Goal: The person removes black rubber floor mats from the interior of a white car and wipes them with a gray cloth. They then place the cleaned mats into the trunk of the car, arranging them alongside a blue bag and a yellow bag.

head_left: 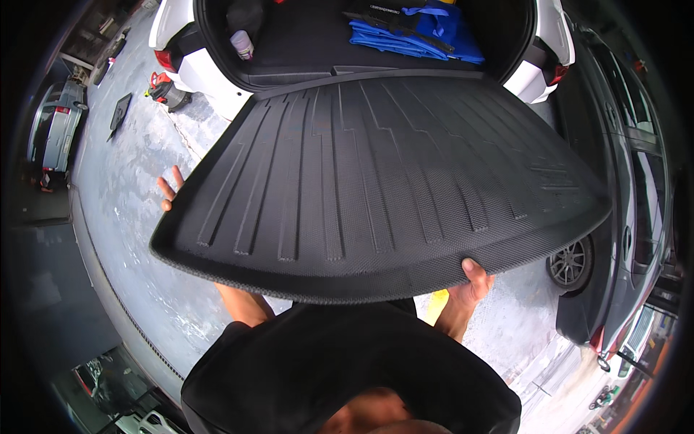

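A large black trunk mat (347, 181) with raised ribs, a textured surface and an upturned rim is held up in front of my body, spanning the middle of the view. My right hand (473, 283) grips its near edge, thumb on top and fingers underneath. At the mat's left edge, my left hand (169, 189) supports it from below. Only its spread fingertips show past the rim; the palm is hidden. The mat's far edge reaches the open trunk (296, 43) of a white car (210, 83), at its sill.
Inside the trunk lie folded blue bags (412, 43) and a small pale bottle (242, 45). A red and black vacuum-like machine (168, 92) stands on the floor at left, near a flat dark panel (121, 116). A dark car (614, 188) is parked close on the right.
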`<move>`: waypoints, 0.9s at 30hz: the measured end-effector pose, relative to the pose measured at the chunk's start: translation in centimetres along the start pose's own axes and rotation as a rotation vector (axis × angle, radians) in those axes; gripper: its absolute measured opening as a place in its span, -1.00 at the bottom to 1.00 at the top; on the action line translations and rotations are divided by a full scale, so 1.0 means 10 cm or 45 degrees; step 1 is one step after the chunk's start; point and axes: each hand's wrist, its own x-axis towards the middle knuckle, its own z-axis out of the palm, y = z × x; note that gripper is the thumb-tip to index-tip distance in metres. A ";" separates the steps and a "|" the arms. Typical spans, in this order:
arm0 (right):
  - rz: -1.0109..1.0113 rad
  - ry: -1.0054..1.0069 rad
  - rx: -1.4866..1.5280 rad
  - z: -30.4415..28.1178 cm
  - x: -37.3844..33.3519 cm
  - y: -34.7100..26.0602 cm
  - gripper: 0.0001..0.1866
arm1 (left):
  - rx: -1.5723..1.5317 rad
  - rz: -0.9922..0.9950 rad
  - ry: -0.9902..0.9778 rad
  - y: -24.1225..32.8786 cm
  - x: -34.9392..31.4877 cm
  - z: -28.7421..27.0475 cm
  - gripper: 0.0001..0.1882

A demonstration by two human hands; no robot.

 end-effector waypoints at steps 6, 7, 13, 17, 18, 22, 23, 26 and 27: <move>-0.033 0.032 -0.067 0.32 0.33 0.09 -0.44 | 0.250 0.104 -0.072 -0.67 0.53 0.08 -0.49; 0.006 0.081 -0.062 0.40 0.38 0.13 -0.44 | 0.247 0.080 -0.058 -0.75 0.60 0.06 -0.49; 0.154 0.401 -0.037 0.79 0.36 0.69 -0.36 | -0.381 -0.259 0.104 -1.03 0.91 -0.18 -0.66; 0.384 0.492 -0.102 0.74 0.07 0.84 -0.34 | -0.534 -0.319 0.231 -1.39 0.72 -0.41 -0.83; 0.434 0.532 -0.083 0.78 0.05 0.89 -0.35 | -0.620 -0.307 0.268 -1.49 0.67 -0.49 -0.89; 0.632 0.699 -0.105 0.77 -0.09 1.03 -0.39 | -0.976 -0.375 0.284 -1.83 0.41 -0.82 -0.80; 0.680 0.736 -0.124 0.74 -0.13 1.08 -0.39 | -0.966 -0.408 0.309 -1.86 0.34 -0.87 -0.79; 0.699 0.846 -0.140 0.80 -0.14 1.19 -0.40 | -0.941 -0.556 0.389 -1.92 0.09 -0.88 -0.75; 0.701 0.821 -0.106 0.76 -0.14 1.23 -0.40 | -0.926 -0.632 0.420 -1.94 0.00 -0.85 -0.74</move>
